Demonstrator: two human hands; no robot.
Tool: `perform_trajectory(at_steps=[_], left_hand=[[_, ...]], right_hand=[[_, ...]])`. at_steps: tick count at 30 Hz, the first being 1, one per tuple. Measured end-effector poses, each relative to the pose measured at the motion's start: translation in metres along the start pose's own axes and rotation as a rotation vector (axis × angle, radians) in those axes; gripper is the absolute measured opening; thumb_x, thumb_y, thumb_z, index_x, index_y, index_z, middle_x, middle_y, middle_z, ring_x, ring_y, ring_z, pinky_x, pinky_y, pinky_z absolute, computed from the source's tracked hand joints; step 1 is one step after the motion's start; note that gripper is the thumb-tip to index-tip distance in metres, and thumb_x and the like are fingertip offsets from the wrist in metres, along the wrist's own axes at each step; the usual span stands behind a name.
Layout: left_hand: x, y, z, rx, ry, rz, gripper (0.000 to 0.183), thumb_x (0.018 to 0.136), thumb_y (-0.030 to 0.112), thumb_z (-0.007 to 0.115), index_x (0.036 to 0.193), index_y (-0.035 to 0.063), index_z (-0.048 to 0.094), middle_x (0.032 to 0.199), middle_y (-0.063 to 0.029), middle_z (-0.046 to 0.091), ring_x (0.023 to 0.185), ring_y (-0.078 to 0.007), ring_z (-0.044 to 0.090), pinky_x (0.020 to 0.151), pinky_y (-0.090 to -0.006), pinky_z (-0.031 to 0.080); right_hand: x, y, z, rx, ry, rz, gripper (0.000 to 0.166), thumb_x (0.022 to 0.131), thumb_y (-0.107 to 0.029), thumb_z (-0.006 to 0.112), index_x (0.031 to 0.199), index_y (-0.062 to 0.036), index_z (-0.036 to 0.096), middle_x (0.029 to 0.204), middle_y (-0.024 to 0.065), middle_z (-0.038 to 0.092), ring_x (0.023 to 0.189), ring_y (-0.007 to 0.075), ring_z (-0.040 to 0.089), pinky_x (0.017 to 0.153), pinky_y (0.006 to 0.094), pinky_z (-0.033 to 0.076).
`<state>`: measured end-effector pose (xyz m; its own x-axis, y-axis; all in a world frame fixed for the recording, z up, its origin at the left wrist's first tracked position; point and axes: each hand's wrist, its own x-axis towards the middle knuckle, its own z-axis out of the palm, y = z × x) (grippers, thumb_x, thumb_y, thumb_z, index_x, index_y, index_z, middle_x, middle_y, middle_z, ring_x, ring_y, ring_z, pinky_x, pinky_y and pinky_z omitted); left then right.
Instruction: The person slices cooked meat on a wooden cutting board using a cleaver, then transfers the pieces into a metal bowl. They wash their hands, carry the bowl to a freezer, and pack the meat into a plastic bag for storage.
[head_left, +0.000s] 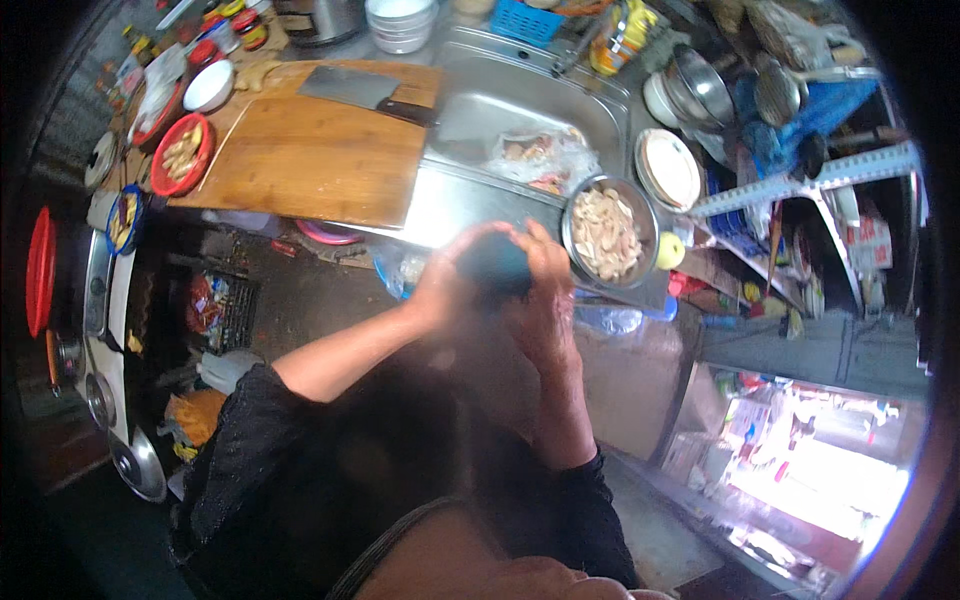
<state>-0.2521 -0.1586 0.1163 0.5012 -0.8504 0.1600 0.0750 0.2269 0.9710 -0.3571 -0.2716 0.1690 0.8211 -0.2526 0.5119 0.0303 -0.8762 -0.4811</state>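
My left hand (442, 270) and my right hand (544, 274) are raised before the counter's front edge. Between them is a dark, rounded thing (495, 262), blurred and shadowed, so its kind cannot be told. My left fingers curve over its far side, while my right hand grips it from the right. Close to my right hand stands a steel bowl (654, 236) filled with pale sliced pieces (606, 232). Beyond it, a plastic bag (577, 161) with what looks like raw meat lies in the steel sink (480, 127).
A cleaver (349, 86) lies on the wooden cutting board (322, 161), handle over its right edge. Left of it, a red basket (157, 169) holds pale pieces. A yellow-green fruit (670, 250) sits beside the steel bowl. Stacked white bowls (401, 26) stand behind; a metal shelf (817, 180) rises at right.
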Motion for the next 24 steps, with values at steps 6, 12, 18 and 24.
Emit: perform_trajectory(at_steps=[6, 12, 18, 24], left_hand=[[0.01, 0.01, 0.018, -0.701, 0.161, -0.21, 0.07, 0.079, 0.008, 0.05, 0.145, 0.0037, 0.026, 0.143, -0.0115, 0.036, 0.121, -0.0194, 0.043, 0.1, -0.0309, 0.036], [0.062, -0.007, -0.046, 0.29, -0.23, -0.08, 0.063, 0.094, 0.051, 0.038, 0.131, 0.0022, 0.051, 0.145, -0.014, 0.037, 0.139, -0.0262, 0.025, 0.116, -0.0429, 0.009], [0.158, 0.027, -0.034, -1.061, -0.839, 0.016, 0.069, 0.082, 0.059, 0.057, 0.136, 0.0182, 0.045, 0.146, -0.0201, 0.032, 0.136, -0.0413, 0.027, 0.104, -0.0604, 0.026], [0.211, 0.096, -0.032, -1.138, -1.256, 0.351, 0.006, 0.075, 0.016, 0.075, 0.081, 0.0162, 0.076, 0.076, -0.0007, 0.064, 0.077, -0.0196, 0.061, 0.066, -0.0377, 0.049]], right_hand=[[-0.008, 0.027, 0.045, 0.311, 0.0, 0.223, 0.059, 0.076, -0.017, 0.07, 0.124, 0.0017, 0.042, 0.112, 0.0183, 0.054, 0.103, 0.0291, 0.055, 0.083, 0.0381, 0.046], [0.01, 0.038, 0.03, 1.102, -0.246, 0.649, 0.028, 0.078, -0.011, 0.068, 0.098, -0.0022, 0.052, 0.071, 0.009, 0.056, 0.054, 0.0148, 0.052, 0.046, 0.0275, 0.039], [0.072, 0.007, 0.075, 2.55, -0.438, 0.644, 0.03, 0.079, -0.016, 0.058, 0.099, 0.0049, 0.05, 0.07, 0.0102, 0.051, 0.048, 0.0122, 0.044, 0.034, 0.0208, 0.031], [0.118, 0.012, 0.092, 2.751, -0.718, 0.218, 0.029, 0.077, -0.014, 0.06, 0.099, 0.0024, 0.05, 0.066, 0.0073, 0.049, 0.045, 0.0105, 0.045, 0.032, 0.022, 0.03]])
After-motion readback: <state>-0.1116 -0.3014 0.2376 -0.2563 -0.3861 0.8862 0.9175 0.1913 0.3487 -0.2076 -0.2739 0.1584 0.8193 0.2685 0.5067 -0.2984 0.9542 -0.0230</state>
